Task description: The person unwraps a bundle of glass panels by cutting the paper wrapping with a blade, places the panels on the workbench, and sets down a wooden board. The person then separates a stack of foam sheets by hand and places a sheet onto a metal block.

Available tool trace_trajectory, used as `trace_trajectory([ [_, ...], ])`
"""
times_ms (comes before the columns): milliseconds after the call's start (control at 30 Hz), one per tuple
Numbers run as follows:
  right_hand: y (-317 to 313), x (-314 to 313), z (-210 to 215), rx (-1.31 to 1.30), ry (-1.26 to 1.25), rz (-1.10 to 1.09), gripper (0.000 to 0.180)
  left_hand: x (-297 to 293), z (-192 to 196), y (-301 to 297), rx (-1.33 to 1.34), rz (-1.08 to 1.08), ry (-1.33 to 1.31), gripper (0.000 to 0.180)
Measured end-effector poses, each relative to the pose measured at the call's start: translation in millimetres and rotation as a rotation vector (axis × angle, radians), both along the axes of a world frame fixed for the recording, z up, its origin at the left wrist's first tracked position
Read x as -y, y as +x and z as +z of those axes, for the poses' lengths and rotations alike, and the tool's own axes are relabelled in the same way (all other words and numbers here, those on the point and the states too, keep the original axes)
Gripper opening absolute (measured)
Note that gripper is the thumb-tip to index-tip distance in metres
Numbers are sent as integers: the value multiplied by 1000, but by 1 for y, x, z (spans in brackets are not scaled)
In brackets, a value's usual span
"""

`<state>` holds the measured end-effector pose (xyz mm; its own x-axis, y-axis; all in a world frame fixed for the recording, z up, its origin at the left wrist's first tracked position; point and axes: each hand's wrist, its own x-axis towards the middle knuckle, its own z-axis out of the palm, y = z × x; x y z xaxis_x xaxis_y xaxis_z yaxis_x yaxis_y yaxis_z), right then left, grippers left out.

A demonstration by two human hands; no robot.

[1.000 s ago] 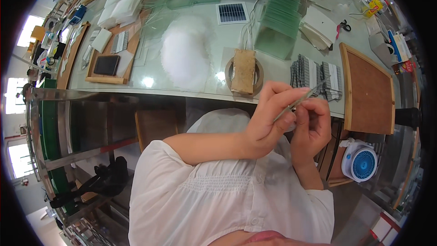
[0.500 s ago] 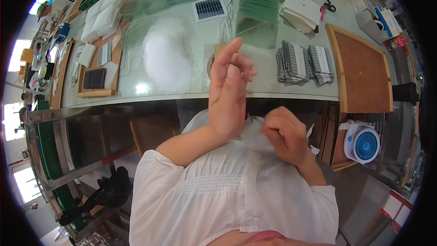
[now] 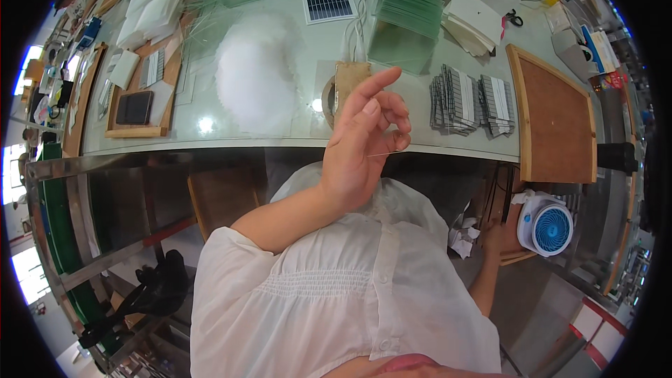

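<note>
Thin silvery wire (image 3: 383, 155), seemingly pinched between thumb and fingertip of the raised left hand (image 3: 364, 143) above the glass-topped surface (image 3: 294, 63), wants a light, steady grip, while the right hand (image 3: 498, 236), low beside the blue fan (image 3: 551, 227), is too hidden to tell

Glossy glass, matt board, thin metal

A glossy glass top is seen on the desk (image 3: 308, 63); a matt brown board (image 3: 556, 122) is framed in pale wood; a fine shiny wire (image 3: 381, 155) is pinched in the left hand (image 3: 367, 140); the white fan (image 3: 549, 227) looks like smooth plastic.
</note>
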<state>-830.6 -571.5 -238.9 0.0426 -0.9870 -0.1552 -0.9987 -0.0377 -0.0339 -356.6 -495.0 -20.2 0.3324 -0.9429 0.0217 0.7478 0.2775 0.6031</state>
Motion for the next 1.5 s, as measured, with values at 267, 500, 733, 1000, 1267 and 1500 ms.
trace_trajectory([
  [267, 257, -12, 214, 1171, -91, 336, 35, 0, -4, -9, 20, -74, 39, 49],
  [500, 338, -6, 243, 1304, 87, 497, 53, -10, 1, -14, 2, -168, 22, 53],
  [733, 352, -14, 235, 1362, 165, 478, 26, -15, -7, -6, -5, -171, -14, 53],
  [1000, 342, -6, 236, 1148, -113, 618, 14, -11, -11, -9, -47, -149, -26, 52],
  [1267, 318, 3, 235, 1175, -155, 385, 29, -7, -12, 1, -21, -43, -65, 53],
  [1500, 333, -5, 230, 1023, -184, 627, 20, -13, -9, -9, 171, -41, 40, 52],
])
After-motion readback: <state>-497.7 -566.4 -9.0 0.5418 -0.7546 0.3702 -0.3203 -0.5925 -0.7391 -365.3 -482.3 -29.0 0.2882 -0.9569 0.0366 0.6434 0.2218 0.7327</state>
